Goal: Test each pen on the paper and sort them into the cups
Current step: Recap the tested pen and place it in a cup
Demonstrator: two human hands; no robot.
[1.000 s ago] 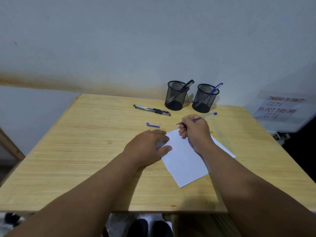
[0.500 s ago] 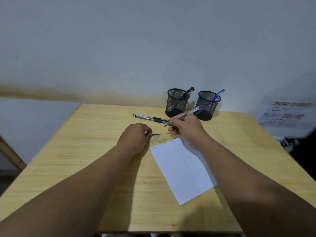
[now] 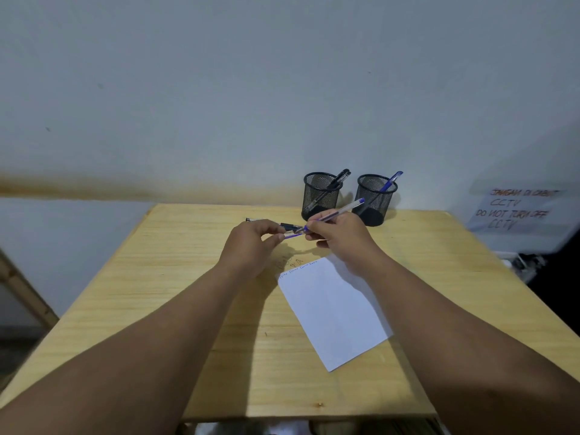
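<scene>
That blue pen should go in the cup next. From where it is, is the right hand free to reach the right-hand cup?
Probably yes. The right hand holding the blue pen sits just in front of the right cup, nothing lies between them, and the cup's open top holds only one pen.

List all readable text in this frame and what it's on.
"JANGAN DI CABUT CCTV / DO NOT TURN OFF CCTV": handwritten sign on the wall at right; the first line is blurred, so that reading is less sure.
Small blue handwriting along the top edge of the paper: too small to read.
Pencil-like marks on the table just above the paper: not legible.
Pens and cups: no readable labels.
</scene>
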